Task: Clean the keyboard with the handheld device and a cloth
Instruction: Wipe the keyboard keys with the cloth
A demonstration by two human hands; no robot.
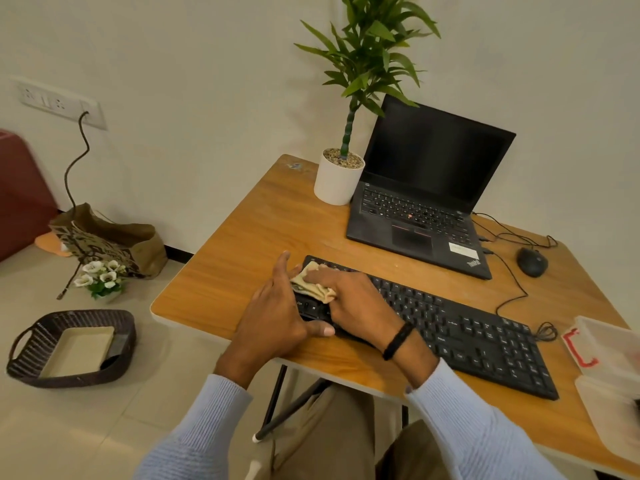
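Wooden table [242,258] against a pale wall carries the keyboard [467,334] near its front edge; it is black, flat and full-sized, with low dark keys and faint white legends, its cable looping off the far-right end; its long axis lies diagonally, the left end pointing away and to the left, the right end coming nearer on the right; a beige cloth [311,287] sits bunched on the keys at the left end; the right hand [353,303] lies over it, fingers curled round the wad and pressing it to the keys, a black band on the wrist; the left hand [277,317] braces that same end, fingers straight along it, thumb against the near edge, holding nothing; behind stand an open black laptop [426,188], a mouse [532,261] and a potted plant [337,183]; a wicker basket [69,348] sits on the floor.
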